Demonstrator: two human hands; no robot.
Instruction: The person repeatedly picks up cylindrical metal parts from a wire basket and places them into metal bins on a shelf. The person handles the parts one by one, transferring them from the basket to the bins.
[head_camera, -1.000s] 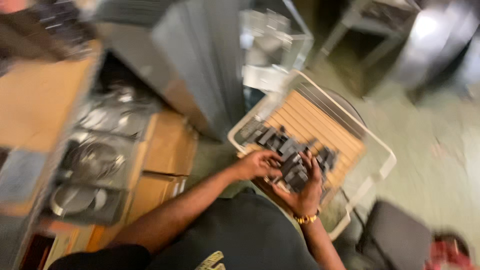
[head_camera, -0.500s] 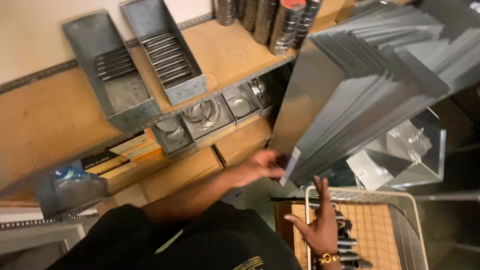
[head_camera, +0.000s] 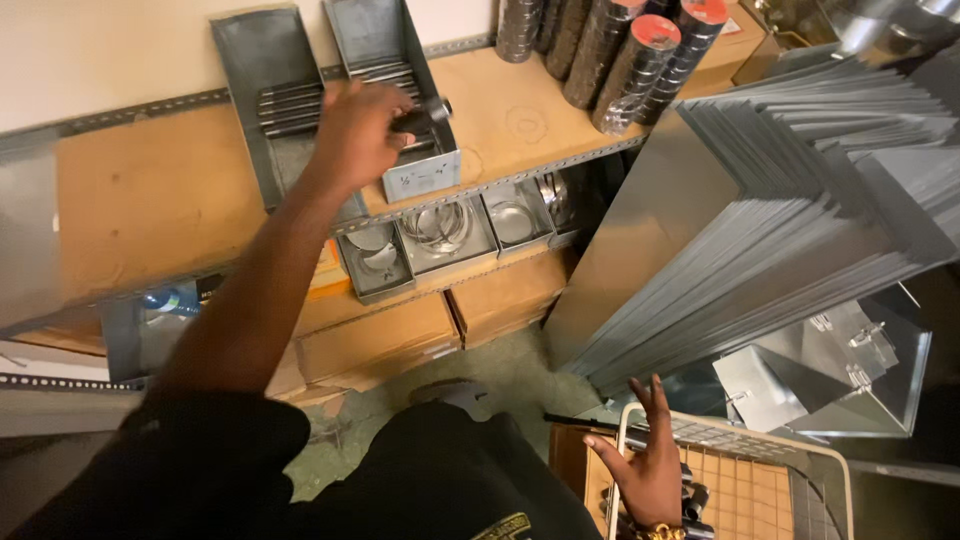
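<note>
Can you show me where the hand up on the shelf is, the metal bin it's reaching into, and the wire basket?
left hand (head_camera: 358, 135), head view, on the back of the hand.
metal bin (head_camera: 424, 177), head view, on its front end wall.
wire basket (head_camera: 735, 432), head view, on the top rim.

I am seeing warm, fairly dim indoor light falling from above. It is glaring brightest off the stacked sheet-metal ducts (head_camera: 800, 210) well to the right of the left hand (head_camera: 355, 135), and more softly off the pale wall above that grip. The left hand is smearing with slight motion blur, while the right hand (head_camera: 650, 470), low in the view, is staying sharper. Deep shadow is pooling under the shelf (head_camera: 150, 200) and in the lower corners, where detail is fading out.
</note>
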